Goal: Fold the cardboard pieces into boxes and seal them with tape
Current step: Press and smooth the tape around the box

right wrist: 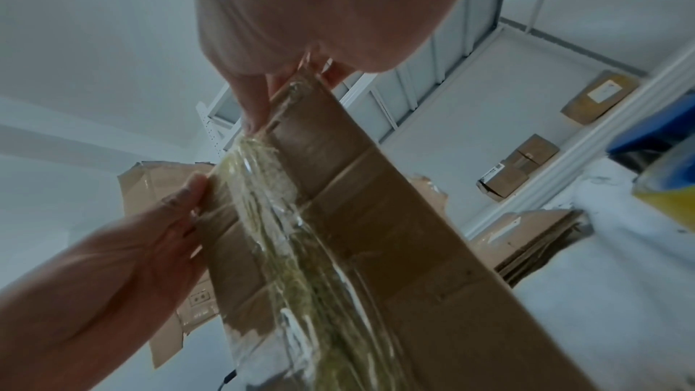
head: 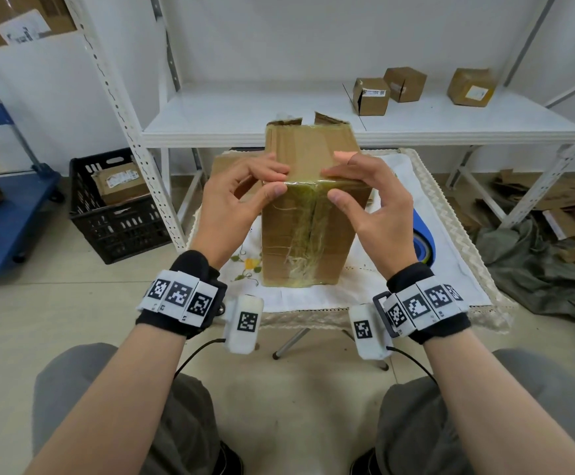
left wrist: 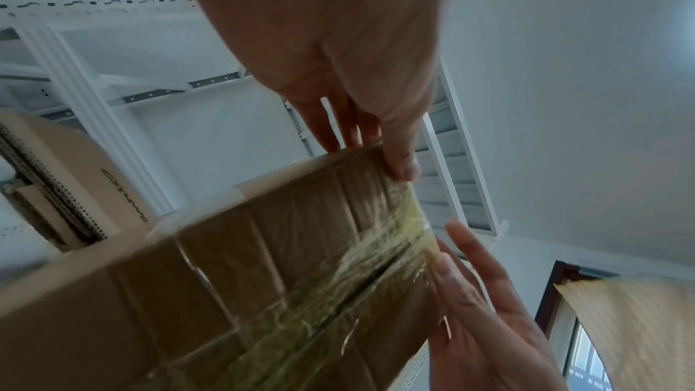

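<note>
A tall cardboard box (head: 299,234) stands on the cloth-covered table (head: 450,279), its taped seam (head: 308,231) facing me. The clear yellowish tape runs up the front face and over the top near edge. My left hand (head: 280,182) pinches that edge just left of the seam, thumb on the front and fingers on top. My right hand (head: 330,184) pinches it just right of the seam the same way. The left wrist view shows the box (left wrist: 263,263) with the left thumb (left wrist: 404,165) on its corner. In the right wrist view the tape (right wrist: 286,249) is wrinkled along the seam.
A blue tape dispenser (head: 423,234) lies on the table right of the box. Flat cardboard (head: 231,166) lies behind the box on the left. A white shelf (head: 245,125) behind holds three small boxes (head: 371,96). A black crate (head: 114,207) and a blue trolley (head: 5,214) stand left; cardboard scraps (head: 553,200) lie right.
</note>
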`<state>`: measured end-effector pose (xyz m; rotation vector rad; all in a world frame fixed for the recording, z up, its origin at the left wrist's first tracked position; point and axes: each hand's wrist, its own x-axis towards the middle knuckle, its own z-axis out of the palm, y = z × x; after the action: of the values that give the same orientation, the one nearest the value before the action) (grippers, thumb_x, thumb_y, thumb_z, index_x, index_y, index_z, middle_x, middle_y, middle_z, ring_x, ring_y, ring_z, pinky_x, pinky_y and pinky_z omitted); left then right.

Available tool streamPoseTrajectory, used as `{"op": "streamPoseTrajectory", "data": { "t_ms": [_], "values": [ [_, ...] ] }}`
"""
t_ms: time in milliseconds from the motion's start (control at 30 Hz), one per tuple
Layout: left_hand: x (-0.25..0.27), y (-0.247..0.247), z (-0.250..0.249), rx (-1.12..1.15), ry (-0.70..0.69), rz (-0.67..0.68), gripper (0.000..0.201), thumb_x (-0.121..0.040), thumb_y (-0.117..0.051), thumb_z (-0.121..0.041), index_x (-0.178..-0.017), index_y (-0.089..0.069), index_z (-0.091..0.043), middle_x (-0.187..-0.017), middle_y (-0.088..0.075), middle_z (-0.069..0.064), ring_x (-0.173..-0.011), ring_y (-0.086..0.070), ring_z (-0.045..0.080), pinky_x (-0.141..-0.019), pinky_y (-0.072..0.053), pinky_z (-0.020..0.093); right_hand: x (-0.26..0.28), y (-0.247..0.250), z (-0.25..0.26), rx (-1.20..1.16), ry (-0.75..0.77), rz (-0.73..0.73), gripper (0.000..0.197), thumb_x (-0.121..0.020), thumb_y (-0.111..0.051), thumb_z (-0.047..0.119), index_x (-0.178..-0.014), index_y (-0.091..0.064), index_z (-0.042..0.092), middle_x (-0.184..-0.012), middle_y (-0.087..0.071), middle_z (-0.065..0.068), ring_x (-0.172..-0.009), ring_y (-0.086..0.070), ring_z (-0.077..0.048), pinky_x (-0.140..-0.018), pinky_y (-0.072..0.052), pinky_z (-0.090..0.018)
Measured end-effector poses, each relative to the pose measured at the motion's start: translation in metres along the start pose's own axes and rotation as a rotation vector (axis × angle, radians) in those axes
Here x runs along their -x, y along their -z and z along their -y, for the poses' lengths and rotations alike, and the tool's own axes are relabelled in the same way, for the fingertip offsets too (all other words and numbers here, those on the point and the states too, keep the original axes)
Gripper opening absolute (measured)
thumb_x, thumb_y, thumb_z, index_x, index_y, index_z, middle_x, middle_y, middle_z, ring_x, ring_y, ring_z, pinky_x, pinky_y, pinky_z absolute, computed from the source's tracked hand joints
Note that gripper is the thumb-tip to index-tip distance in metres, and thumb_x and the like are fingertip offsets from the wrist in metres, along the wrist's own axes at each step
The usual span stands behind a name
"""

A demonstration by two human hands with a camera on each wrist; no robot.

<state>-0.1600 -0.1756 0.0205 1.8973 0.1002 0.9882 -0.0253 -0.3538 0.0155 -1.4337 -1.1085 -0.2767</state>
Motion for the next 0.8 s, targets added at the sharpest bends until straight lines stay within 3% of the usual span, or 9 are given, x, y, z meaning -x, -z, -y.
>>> {"op": "streamPoseTrajectory", "data": {
  "t_ms": [133, 300, 433, 533, 667, 733, 800],
  "values": [
    [0.001, 0.001, -0.003, 0.014, 0.013, -0.002, 0.013, -0.091, -0.074, -0.012, -0.099, -0.068, -0.004, -0.116, -0.072, 0.007, -0.129, -0.058, 0.018, -0.112, -0.044, 0.049, -0.001, 0.002, -0.002, -0.028, 0.004, -0.086, 0.039, -0.088, -0.073, 0.001, -0.123, -0.059, 0.010, -0.113, -0.063, -0.011, -0.103, -0.065, -0.024, -0.098, -0.053, -0.044],
    [0.004, -0.003, -0.002, 0.023, 0.021, -0.030, 0.019, -0.091, -0.075, -0.016, -0.104, -0.066, -0.007, -0.117, -0.070, 0.009, -0.130, -0.058, 0.018, -0.112, -0.045, 0.047, -0.009, 0.008, -0.001, -0.090, -0.074, -0.109, 0.041, -0.081, -0.081, 0.004, -0.109, -0.061, 0.025, -0.097, -0.068, 0.008, -0.091, -0.071, -0.020, -0.101, -0.051, -0.048],
    [0.003, -0.011, -0.002, 0.024, 0.009, -0.079, 0.017, -0.088, -0.078, -0.019, -0.095, -0.064, -0.011, -0.119, -0.069, 0.010, -0.124, -0.061, 0.020, -0.107, -0.048, 0.047, -0.012, 0.013, -0.005, -0.151, -0.105, -0.089, 0.039, -0.078, -0.083, 0.002, -0.110, -0.064, 0.013, -0.077, -0.067, -0.005, -0.099, -0.071, -0.026, -0.103, -0.049, -0.054],
    [0.002, -0.017, -0.003, -0.008, -0.008, -0.090, 0.015, -0.091, -0.074, -0.019, -0.091, -0.059, -0.016, -0.124, -0.065, 0.006, -0.124, -0.059, 0.015, -0.105, -0.049, 0.036, -0.010, 0.014, -0.004, -0.214, -0.138, -0.105, 0.042, -0.078, -0.084, 0.002, -0.113, -0.063, 0.008, -0.074, -0.065, -0.010, -0.100, -0.071, -0.030, -0.104, -0.049, -0.055],
    [0.005, -0.022, -0.004, -0.111, -0.068, -0.098, 0.009, -0.100, -0.063, -0.020, -0.095, -0.055, -0.017, -0.119, -0.068, 0.007, -0.129, -0.055, 0.011, -0.107, -0.046, 0.037, -0.008, 0.012, -0.003, -0.249, -0.180, -0.089, 0.048, -0.083, -0.078, -0.001, -0.125, -0.056, 0.001, -0.080, -0.065, -0.004, -0.105, -0.069, -0.031, -0.105, -0.048, -0.055],
    [0.005, -0.024, -0.006, -0.147, -0.057, -0.101, 0.004, -0.101, -0.060, -0.019, -0.101, -0.056, -0.021, -0.117, -0.068, 0.004, -0.128, -0.054, 0.008, -0.106, -0.046, 0.035, -0.007, 0.010, 0.001, -0.220, -0.185, -0.059, 0.052, -0.087, -0.073, -0.001, -0.133, -0.048, 0.002, -0.094, -0.071, -0.007, -0.106, -0.069, -0.028, -0.101, -0.050, -0.054],
    [0.004, -0.026, -0.010, -0.216, -0.063, -0.097, 0.006, -0.099, -0.062, -0.022, -0.105, -0.062, -0.023, -0.115, -0.065, 0.001, -0.120, -0.054, 0.013, -0.103, -0.044, 0.035, -0.005, 0.006, 0.006, -0.185, -0.171, 0.003, 0.055, -0.089, -0.073, 0.001, -0.136, -0.044, 0.006, -0.112, -0.071, -0.012, -0.107, -0.069, -0.022, -0.099, -0.051, -0.048]
  ]
}}
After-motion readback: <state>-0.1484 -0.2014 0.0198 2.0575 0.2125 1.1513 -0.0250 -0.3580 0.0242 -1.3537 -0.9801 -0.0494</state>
